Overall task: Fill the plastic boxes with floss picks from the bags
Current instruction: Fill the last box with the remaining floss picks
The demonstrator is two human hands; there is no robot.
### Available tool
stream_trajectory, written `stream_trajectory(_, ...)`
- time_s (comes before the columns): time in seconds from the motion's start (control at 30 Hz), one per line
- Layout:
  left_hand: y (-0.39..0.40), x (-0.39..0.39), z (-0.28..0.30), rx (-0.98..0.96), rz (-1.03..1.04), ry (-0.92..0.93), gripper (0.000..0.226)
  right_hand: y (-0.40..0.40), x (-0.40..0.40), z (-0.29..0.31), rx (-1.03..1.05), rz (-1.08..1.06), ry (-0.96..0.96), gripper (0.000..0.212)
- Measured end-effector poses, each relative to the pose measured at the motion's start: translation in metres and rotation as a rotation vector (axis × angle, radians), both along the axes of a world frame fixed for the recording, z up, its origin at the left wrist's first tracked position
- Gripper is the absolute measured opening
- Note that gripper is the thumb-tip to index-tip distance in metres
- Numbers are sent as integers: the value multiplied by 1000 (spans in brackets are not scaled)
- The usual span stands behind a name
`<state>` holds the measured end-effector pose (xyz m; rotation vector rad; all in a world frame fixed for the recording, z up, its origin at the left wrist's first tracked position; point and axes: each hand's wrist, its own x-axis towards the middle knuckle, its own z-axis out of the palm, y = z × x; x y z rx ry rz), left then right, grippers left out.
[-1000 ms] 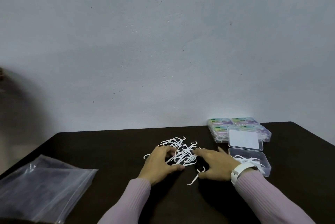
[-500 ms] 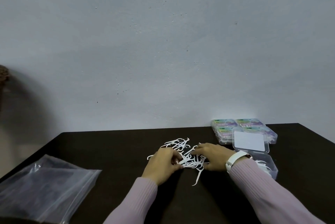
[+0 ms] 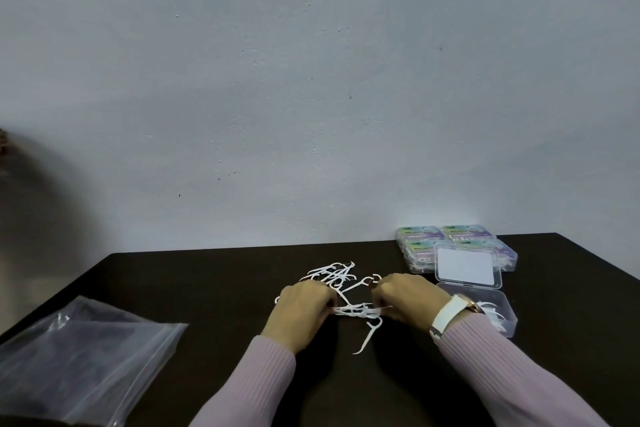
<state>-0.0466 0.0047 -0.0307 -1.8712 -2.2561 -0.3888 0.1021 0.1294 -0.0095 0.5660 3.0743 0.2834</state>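
From the head camera, a dark tabletop [image 3: 173, 274] runs up to a pale wall [image 3: 311, 80]. Near its middle lies a loose pile of white floss picks [image 3: 334, 274], and both hands work at its near edge. The left hand [image 3: 304, 305] has its fingers curled inward, gripping one end of a small bunch of picks [image 3: 356, 310] held just above the surface. The right hand [image 3: 405, 298] faces it, fingers likewise curled round the other end of the same bunch, so the picks bridge the narrow gap between the two fists. One single floss pick [image 3: 369, 336] lies just below the bunch, its pointed end toward the viewer.

Just right of the right wrist, which wears a white watch [image 3: 446, 317], sits an open clear plastic box [image 3: 498, 309] with a few picks inside; its lid [image 3: 467, 265] stands tilted back. Behind the lid, against the wall, a group of closed labelled boxes [image 3: 422, 239] is stacked together. At the tabletop's left near corner lies a clear zip bag [image 3: 86, 350], flat, well apart from the hands. Both arms wear pale pink ribbed sleeves [image 3: 502, 364].
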Motion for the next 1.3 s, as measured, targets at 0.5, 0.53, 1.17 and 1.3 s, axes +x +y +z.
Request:
stream_trajectory(0.5, -4, -3, 4, 388, 50, -282, 16, 8, 38, -4, -268, -10, 570, 17)
stream_trajectory(0.53, -2, -1, 4, 416, 47, -320, 15, 8, 42, -3, -293, -23, 610, 15)
stream_trajectory(1.17, 73, 96, -5, 384, -212, -439, 16, 47, 115, 0, -314, -418, 394, 38)
stream_trajectory(1.3, 86, 104, -8, 381, -240, -414, 16, 53, 121, -5, -381, -432, 428, 29)
